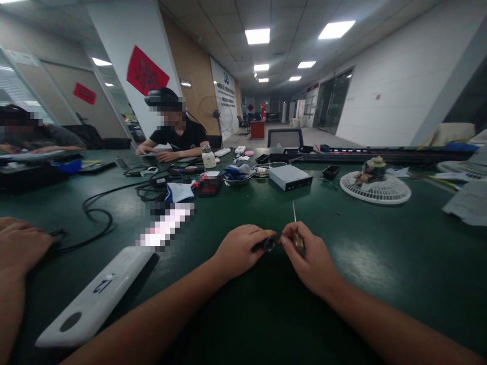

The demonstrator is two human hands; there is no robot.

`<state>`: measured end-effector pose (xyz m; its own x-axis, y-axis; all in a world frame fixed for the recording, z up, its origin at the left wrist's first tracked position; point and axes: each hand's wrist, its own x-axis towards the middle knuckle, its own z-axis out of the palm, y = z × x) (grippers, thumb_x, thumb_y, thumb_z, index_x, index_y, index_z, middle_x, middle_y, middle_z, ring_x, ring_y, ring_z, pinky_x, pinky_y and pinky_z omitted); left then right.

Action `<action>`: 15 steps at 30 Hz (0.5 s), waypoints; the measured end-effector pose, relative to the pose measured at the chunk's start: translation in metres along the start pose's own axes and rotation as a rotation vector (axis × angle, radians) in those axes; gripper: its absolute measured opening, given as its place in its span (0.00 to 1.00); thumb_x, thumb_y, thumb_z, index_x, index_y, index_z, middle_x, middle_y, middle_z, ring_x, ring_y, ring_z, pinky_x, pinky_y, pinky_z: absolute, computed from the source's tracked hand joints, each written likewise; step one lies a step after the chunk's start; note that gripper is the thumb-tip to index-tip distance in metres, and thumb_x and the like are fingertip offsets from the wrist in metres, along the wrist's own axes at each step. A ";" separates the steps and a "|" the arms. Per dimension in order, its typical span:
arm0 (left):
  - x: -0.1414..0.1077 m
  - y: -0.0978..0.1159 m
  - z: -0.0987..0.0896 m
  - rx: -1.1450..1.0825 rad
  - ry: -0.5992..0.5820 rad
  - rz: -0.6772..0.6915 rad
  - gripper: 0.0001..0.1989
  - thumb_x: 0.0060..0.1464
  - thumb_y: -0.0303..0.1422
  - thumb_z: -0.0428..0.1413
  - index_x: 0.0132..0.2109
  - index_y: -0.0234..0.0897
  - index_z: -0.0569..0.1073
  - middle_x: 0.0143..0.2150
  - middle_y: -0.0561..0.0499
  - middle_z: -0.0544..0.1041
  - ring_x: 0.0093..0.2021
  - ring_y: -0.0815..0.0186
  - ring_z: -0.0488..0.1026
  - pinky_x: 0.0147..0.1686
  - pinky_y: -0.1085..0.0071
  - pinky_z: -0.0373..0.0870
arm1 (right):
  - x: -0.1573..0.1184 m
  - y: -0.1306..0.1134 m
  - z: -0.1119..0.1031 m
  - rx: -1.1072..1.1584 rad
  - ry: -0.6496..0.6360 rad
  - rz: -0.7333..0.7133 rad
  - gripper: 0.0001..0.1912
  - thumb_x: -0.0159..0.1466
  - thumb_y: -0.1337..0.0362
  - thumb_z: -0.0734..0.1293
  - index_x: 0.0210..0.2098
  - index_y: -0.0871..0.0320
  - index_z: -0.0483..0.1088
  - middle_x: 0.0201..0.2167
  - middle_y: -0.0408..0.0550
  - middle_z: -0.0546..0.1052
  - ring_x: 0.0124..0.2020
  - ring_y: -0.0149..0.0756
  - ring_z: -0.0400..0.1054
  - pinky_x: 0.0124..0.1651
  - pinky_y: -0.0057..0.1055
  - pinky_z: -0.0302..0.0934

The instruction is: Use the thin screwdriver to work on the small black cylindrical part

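My left hand (239, 251) grips a small black cylindrical part (268, 244) with a round metal-rimmed opening, possibly a lens barrel. My right hand (310, 258) pinches a small screwdriver (299, 242) with an amber handle, its thin shaft pointing up and away from me. The screwdriver's tip is raised above the black part, and the two are apart. Both hands hover over the dark green table mat (342, 284). My fingers hide much of the part and the handle.
A white device marked 12 (91, 299) lies left of my left arm. Beyond it are a pixelated object (165, 225), black cables (95, 218), a silver box (289, 177) and a white fan guard (375, 188). A co-worker's hand (19, 243) rests far left.
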<state>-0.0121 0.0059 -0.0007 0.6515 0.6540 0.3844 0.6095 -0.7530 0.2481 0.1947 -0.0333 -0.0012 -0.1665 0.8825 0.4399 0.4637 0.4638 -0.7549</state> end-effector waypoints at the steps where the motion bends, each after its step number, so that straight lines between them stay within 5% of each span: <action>1: 0.000 -0.003 0.000 -0.014 0.020 -0.033 0.18 0.58 0.28 0.57 0.55 0.44 0.72 0.49 0.51 0.78 0.49 0.63 0.73 0.50 0.64 0.69 | -0.001 0.000 -0.001 0.034 0.006 0.004 0.04 0.69 0.63 0.61 0.42 0.55 0.66 0.32 0.45 0.76 0.28 0.33 0.69 0.31 0.30 0.61; 7: -0.003 -0.018 0.001 -0.040 0.096 -0.223 0.19 0.58 0.29 0.58 0.57 0.46 0.72 0.50 0.53 0.79 0.48 0.63 0.75 0.51 0.63 0.70 | -0.005 0.007 -0.005 0.147 -0.006 -0.052 0.15 0.72 0.57 0.57 0.53 0.53 0.69 0.35 0.46 0.78 0.32 0.36 0.71 0.34 0.32 0.62; 11: -0.004 -0.020 0.001 -0.041 0.100 -0.286 0.20 0.57 0.30 0.59 0.57 0.46 0.73 0.49 0.53 0.79 0.47 0.62 0.76 0.49 0.62 0.71 | -0.008 0.009 -0.007 0.178 -0.009 -0.225 0.17 0.73 0.59 0.56 0.48 0.53 0.75 0.34 0.47 0.77 0.36 0.37 0.71 0.38 0.34 0.62; 15: -0.004 -0.019 0.001 -0.075 0.100 -0.272 0.20 0.57 0.29 0.58 0.56 0.45 0.73 0.50 0.52 0.79 0.48 0.62 0.76 0.51 0.63 0.71 | -0.008 0.006 -0.008 0.152 -0.091 -0.213 0.17 0.73 0.60 0.57 0.46 0.54 0.76 0.34 0.46 0.77 0.35 0.36 0.71 0.37 0.33 0.62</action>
<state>-0.0257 0.0180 -0.0080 0.4185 0.8251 0.3797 0.7184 -0.5565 0.4174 0.2055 -0.0379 -0.0052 -0.3274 0.7637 0.5563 0.2753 0.6403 -0.7170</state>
